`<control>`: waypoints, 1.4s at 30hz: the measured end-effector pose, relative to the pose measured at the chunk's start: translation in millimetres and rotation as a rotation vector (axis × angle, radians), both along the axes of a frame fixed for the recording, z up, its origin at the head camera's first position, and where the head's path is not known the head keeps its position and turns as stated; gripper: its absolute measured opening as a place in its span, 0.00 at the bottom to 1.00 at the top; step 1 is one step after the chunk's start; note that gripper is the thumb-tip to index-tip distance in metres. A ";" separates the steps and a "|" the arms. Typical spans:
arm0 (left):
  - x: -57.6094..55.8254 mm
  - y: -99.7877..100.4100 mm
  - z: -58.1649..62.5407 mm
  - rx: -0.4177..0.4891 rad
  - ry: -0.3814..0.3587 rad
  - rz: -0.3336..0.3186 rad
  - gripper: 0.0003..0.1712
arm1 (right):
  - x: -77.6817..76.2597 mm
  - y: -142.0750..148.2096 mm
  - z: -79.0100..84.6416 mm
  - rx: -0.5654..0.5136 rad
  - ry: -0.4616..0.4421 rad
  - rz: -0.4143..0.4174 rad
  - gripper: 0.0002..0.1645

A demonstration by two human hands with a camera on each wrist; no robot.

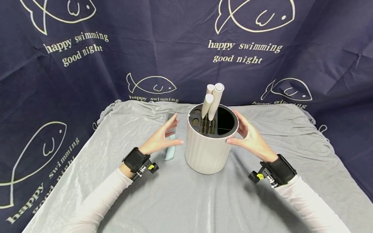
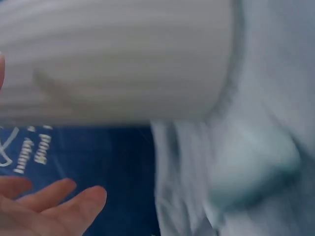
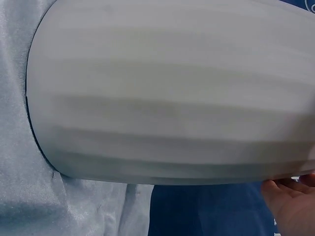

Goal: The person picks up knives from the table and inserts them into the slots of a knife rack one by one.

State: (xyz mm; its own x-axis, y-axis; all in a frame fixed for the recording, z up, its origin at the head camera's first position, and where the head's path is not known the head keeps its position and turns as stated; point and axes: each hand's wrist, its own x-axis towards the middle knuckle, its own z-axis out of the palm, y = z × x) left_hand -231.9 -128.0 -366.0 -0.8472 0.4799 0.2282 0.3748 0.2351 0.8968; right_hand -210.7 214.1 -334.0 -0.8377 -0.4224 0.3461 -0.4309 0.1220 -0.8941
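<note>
A white ribbed knife holder [image 1: 207,155] with a black slotted top stands upright on the cloth. Three white-handled knives [image 1: 216,101] stick up from its slots. My right hand [image 1: 252,139] grips the holder's right side near the rim, thumb in front and fingers toward the back; its fingertips [image 3: 275,194] touch the wall in the right wrist view. To the left, my left hand [image 1: 161,137] is spread, apart from the holder and holding nothing. Beneath or behind it lies a knife with a pale blue handle [image 1: 170,152], partly hidden by the hand and blurred in the left wrist view.
A grey cloth [image 1: 186,200] with wrinkles covers the table. Behind it hangs a dark blue curtain [image 1: 180,42] printed with fish and lettering. The holder has an open round-sided compartment [image 1: 225,121] on the right of its top.
</note>
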 end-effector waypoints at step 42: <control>-15.2 -18.9 -43.8 -1.234 1.263 -0.311 0.32 | -1.6 0.7 -1.2 -0.019 0.000 0.009 0.58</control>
State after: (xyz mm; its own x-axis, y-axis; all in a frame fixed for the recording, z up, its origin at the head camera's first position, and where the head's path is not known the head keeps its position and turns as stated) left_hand -247.1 -147.0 -409.9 -0.3162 0.9484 0.0231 0.7813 0.2741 -0.5607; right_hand -212.3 214.8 -335.2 -0.8337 -0.4235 0.3543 -0.4320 0.1006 -0.8963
